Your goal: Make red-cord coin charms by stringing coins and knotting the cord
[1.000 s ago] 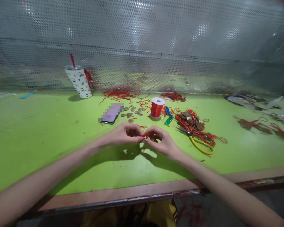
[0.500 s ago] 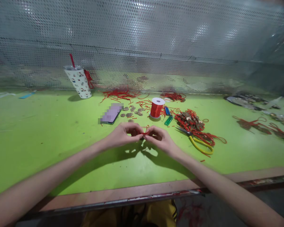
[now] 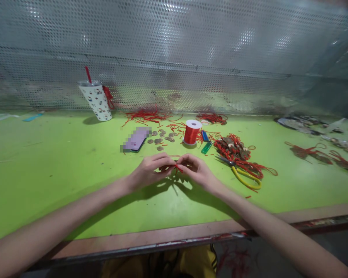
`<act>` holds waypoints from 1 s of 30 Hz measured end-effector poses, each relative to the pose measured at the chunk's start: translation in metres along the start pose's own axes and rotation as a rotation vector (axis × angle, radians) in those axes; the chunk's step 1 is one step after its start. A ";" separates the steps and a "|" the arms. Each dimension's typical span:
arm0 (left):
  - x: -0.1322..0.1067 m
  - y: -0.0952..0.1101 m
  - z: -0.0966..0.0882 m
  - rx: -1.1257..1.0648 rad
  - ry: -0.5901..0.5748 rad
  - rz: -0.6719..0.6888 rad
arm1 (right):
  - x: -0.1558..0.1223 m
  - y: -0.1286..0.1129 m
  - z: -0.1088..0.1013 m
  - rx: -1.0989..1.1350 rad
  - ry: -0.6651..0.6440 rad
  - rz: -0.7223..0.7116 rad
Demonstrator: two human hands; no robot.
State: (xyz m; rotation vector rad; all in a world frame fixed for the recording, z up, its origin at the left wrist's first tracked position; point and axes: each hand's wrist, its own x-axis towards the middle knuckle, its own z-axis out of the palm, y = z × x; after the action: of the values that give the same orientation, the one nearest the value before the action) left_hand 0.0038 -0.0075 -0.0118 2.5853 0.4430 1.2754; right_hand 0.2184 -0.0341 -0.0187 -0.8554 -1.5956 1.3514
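Above the middle of the green table, my left hand and my right hand meet with fingertips almost touching. Both are closed in a pinch on a short red cord that shows between them. Part of the cord is hidden by the fingers. Just beyond the hands stands a spool of red cord. Loose round coins lie left of the spool. A heap of coins tied with red cord sits to the right, with yellow-handled scissors in front of it.
A phone lies left of the coins. Farther back stands a patterned tumbler with a straw. Green and blue lighters rest by the spool. Red cord scraps lie along the perforated metal screen. More corded coins lie far right.
The upright loop of red cord between my fingertips is gone from sight; the cord now lies lower between them. My left hand's fingers have closed flatter over it. My right hand has barely moved.
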 end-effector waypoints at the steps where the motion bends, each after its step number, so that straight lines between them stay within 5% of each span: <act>1: 0.000 0.000 0.000 0.010 0.005 0.009 | 0.000 0.000 0.000 -0.018 -0.002 -0.008; 13: -0.004 0.004 0.006 0.146 0.025 0.067 | 0.001 0.008 0.001 -0.308 0.041 -0.179; 22: -0.009 0.002 0.011 0.207 0.029 0.116 | 0.004 0.019 -0.004 -0.716 0.206 -0.542; 26: -0.010 0.001 0.010 0.244 0.037 0.137 | 0.004 0.006 -0.012 -0.697 0.301 -0.473; 30: -0.012 0.000 0.010 0.254 0.042 0.141 | 0.003 -0.006 -0.017 -0.550 0.155 -0.294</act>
State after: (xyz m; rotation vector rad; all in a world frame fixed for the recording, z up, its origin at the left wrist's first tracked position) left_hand 0.0053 -0.0120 -0.0264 2.8492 0.4643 1.4035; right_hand 0.2328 -0.0261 -0.0114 -0.9669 -1.9107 0.6287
